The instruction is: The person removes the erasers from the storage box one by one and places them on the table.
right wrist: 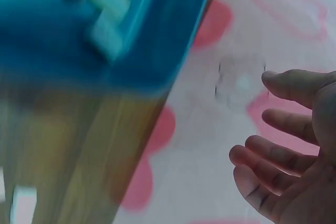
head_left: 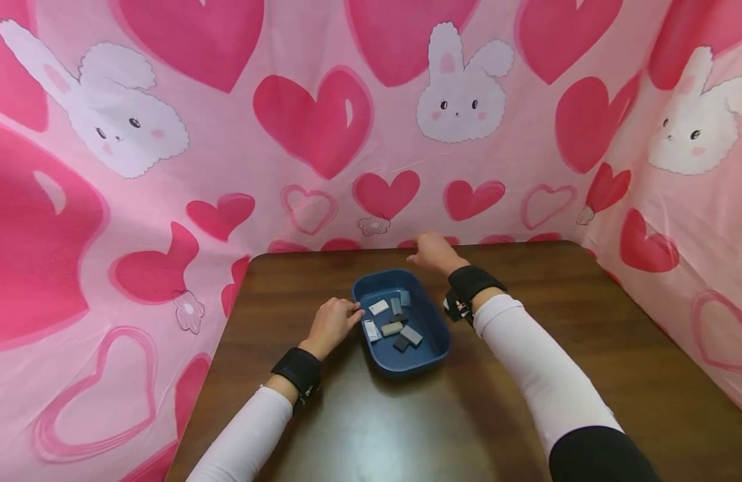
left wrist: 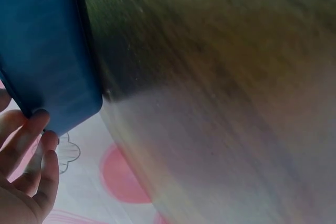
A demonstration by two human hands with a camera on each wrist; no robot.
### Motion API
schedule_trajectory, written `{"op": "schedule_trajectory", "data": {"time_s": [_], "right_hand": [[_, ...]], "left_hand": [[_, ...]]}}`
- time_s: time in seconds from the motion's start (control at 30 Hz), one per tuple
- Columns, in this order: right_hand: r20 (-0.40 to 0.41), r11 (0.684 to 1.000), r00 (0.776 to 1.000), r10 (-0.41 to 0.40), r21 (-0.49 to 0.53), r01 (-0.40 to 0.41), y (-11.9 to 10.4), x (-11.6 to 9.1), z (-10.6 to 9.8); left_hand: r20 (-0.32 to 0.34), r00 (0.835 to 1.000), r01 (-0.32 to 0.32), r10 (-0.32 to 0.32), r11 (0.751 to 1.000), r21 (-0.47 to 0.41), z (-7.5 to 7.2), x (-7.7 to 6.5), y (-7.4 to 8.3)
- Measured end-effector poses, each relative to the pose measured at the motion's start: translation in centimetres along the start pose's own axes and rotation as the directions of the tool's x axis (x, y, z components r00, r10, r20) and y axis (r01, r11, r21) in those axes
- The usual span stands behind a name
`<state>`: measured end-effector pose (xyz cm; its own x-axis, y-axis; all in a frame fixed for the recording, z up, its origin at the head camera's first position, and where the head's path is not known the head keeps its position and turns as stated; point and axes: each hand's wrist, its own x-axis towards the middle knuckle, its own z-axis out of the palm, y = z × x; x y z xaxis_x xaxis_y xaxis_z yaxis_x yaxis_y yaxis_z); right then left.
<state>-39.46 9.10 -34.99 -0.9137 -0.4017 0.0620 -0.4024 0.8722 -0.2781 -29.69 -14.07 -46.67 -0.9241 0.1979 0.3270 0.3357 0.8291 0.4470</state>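
Note:
A blue plastic tub stands on the table, holding several small rectangular blocks in white, beige, grey and black. Among them are a beige block and a grey block. My left hand grips the tub's left rim; in the left wrist view its fingers lie against the outer wall near a corner. Beyond the tub's far right side, over the back of the table, is my right hand. Its fingers are spread and loosely bent in the right wrist view, with nothing between them.
The brown wooden table ends just behind the tub. A pink cloth with hearts and rabbits hangs along its back and sides. Pale, blurred small pieces show at the lower left of the right wrist view.

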Motion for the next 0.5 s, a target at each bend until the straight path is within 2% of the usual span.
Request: {"op": "schedule_trajectory", "data": {"time_s": [0.1,0.27,0.4,0.5], "right_hand": [[0.048,1.0,0.999,-0.024,0.007,0.024,-1.9,0.4,2.2],[0.146,0.994,0.985,-0.093,-0.042,0.1,-4.3,0.5,6.5],[0.212,0.995,0.974,-0.076,-0.05,0.089,-5.0,0.2,9.5],[0.213,0.995,0.975,-0.059,-0.068,0.075,-5.0,0.0,10.8]], "left_hand": [[-0.006,1.0,-0.009,0.009,1.0,0.006,0.2,0.1,0.0],[-0.02,1.0,0.003,-0.003,1.0,0.011,0.4,0.0,0.0],[-0.017,1.0,0.025,-0.025,1.0,0.003,0.3,-0.2,0.1],[-0.008,1.0,0.028,-0.028,1.0,-0.01,0.1,-0.2,0.4]]}}
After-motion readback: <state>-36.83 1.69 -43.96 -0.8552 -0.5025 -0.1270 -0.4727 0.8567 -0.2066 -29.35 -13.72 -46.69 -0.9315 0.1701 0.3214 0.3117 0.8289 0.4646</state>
